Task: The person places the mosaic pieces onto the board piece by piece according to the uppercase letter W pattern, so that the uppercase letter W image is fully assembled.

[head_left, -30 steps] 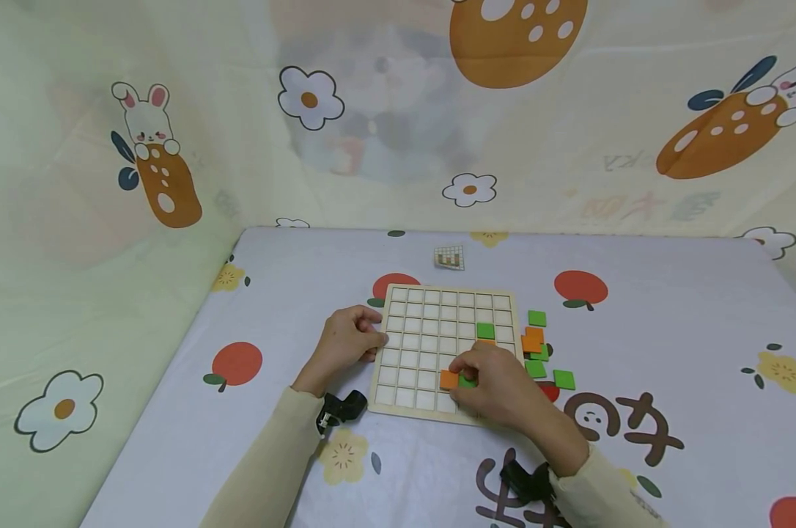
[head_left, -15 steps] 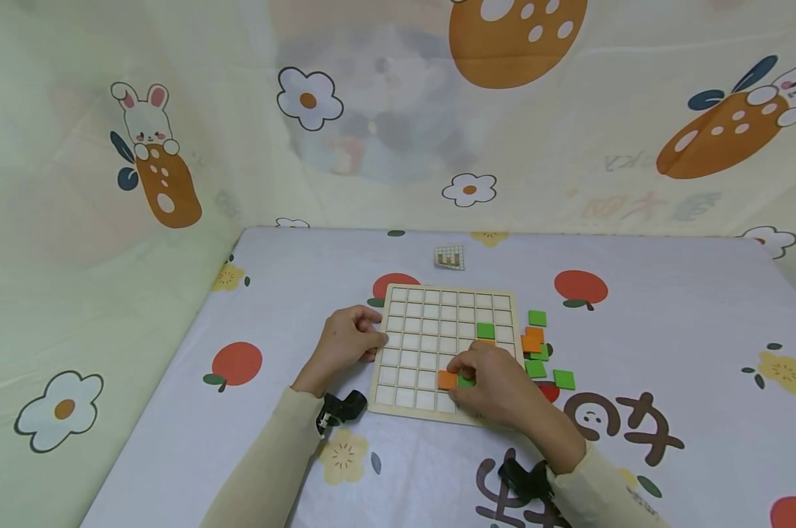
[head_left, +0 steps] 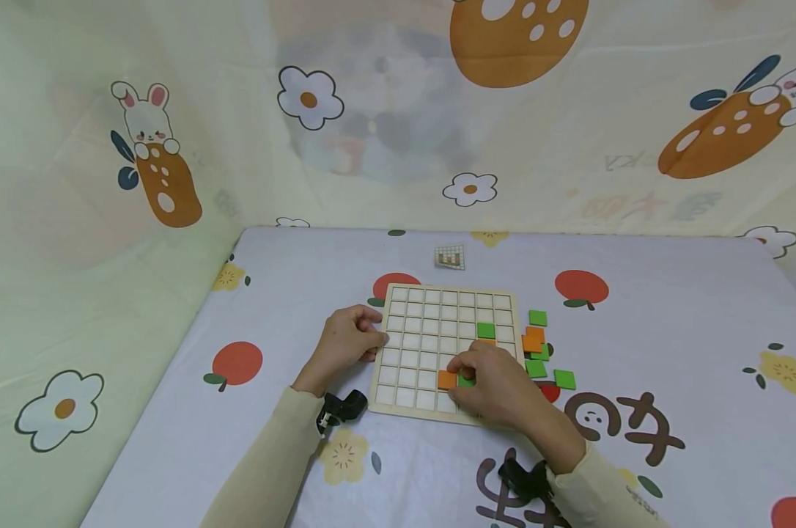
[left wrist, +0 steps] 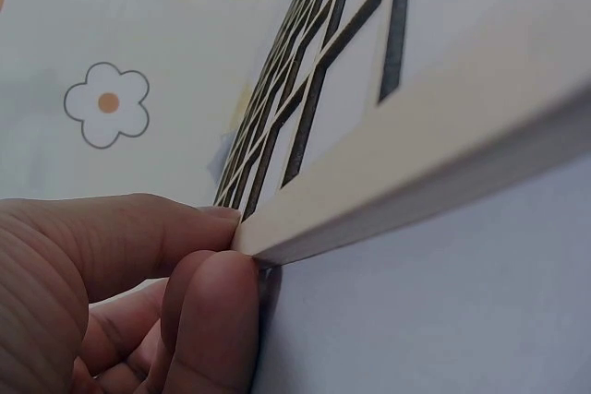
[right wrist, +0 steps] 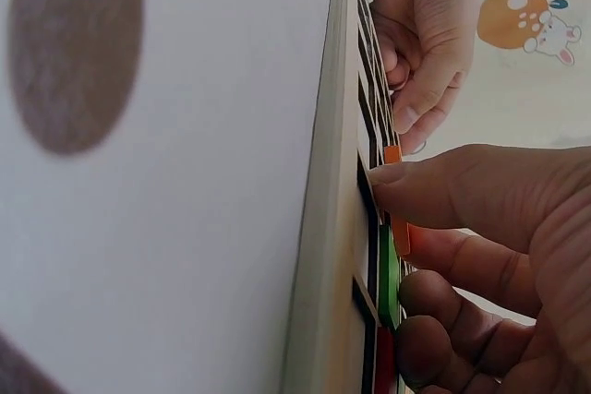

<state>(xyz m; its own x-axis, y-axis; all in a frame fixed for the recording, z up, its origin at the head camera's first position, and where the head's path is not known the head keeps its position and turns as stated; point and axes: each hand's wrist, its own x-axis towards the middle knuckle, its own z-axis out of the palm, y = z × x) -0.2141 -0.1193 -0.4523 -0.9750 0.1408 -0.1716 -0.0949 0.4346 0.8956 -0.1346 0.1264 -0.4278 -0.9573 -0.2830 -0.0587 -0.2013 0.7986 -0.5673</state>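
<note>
A pale wooden grid board [head_left: 404,342] lies flat before me in the head view. My left hand [head_left: 349,337] holds its left edge, thumb and a finger at the rim [left wrist: 277,232] in the left wrist view. Over the lower right cells, my right hand [head_left: 500,381] pinches a square orange tile [head_left: 447,380] between thumb and index finger. A green tile [head_left: 465,381] sits just right of it, partly hidden by the fingers. Another green tile [head_left: 486,331] lies higher up, with an orange tile [head_left: 486,341] partly covered below it. A red piece [right wrist: 385,357] shows low in the right wrist view.
Several loose green tiles [head_left: 565,379] and orange tiles [head_left: 532,344] lie by the board's right side, some overlapping. A small card with a grid pattern [head_left: 449,257] lies beyond the board. Black wrist cameras [head_left: 341,408] sit on both wrists. A printed cloth covers the table.
My right hand has shifted very slightly left with the orange tile during the first half second, then stayed still. The left hand and the board have not moved.
</note>
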